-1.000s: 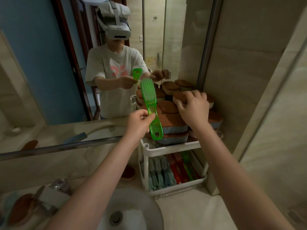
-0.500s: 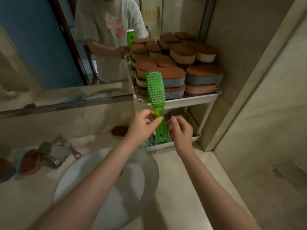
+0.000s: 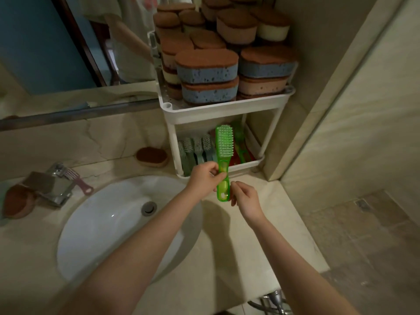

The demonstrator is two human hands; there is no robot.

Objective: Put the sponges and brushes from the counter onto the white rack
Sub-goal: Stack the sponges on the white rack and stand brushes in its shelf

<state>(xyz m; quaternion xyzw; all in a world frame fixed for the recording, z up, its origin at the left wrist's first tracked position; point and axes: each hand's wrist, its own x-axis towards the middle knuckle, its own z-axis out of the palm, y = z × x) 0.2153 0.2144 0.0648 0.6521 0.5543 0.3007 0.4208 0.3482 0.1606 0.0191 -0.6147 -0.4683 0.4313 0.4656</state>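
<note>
The white rack (image 3: 227,110) is mostly filled; sponges crowd its top tier, brushes lie in the lower one; the left hand (image 3: 204,178) grips a green brush (image 3: 223,155) by its handle, before the lower tier; the right hand (image 3: 246,201), loosely curled, seems empty; a sponge (image 3: 151,156) and pink brush (image 3: 78,179) remain on the surface (image 3: 261,235).

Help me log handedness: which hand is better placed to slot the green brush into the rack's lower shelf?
Left hand: it grips the green brush before the lower shelf; the right hand only nears its tip.
</note>
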